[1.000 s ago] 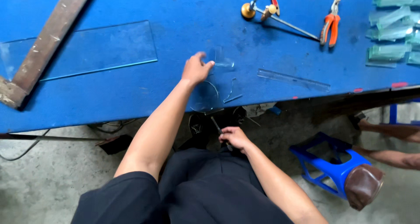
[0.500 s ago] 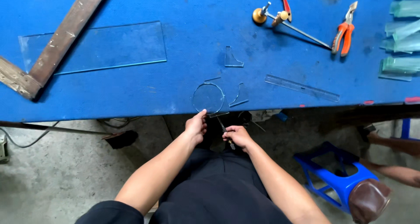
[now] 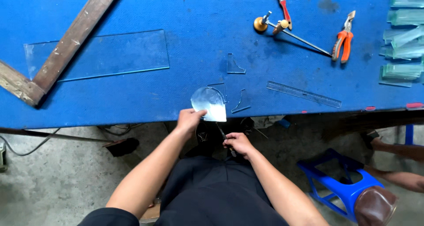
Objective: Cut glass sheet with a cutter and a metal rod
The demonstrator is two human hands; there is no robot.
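My left hand [image 3: 189, 120] grips the near corner of a glass piece with a rounded top [image 3: 208, 104], which lies at the front edge of the blue table [image 3: 132, 98] and sticks out over it. My right hand [image 3: 238, 143] is below the table edge, closed around a thin dark hand tool [image 3: 224, 137] whose tip points up toward the glass. Small glass offcuts [image 3: 240, 102] lie just right of the piece, and another offcut [image 3: 234, 65] lies farther back.
A long clear glass sheet [image 3: 110, 54] and a wooden square [image 3: 66, 45] lie at the left. A clear ruler [image 3: 304, 93], a brass circle cutter [image 3: 282, 29], orange pliers [image 3: 343, 43] and stacked glass strips [image 3: 404, 40] are at the right. A blue stool [image 3: 344, 190] stands beside another person's arm [image 3: 397, 153].
My left hand drew back from the offcut on the table, dropped below the edge, and now grips the rounded glass piece at the front edge. The right hand stayed low.
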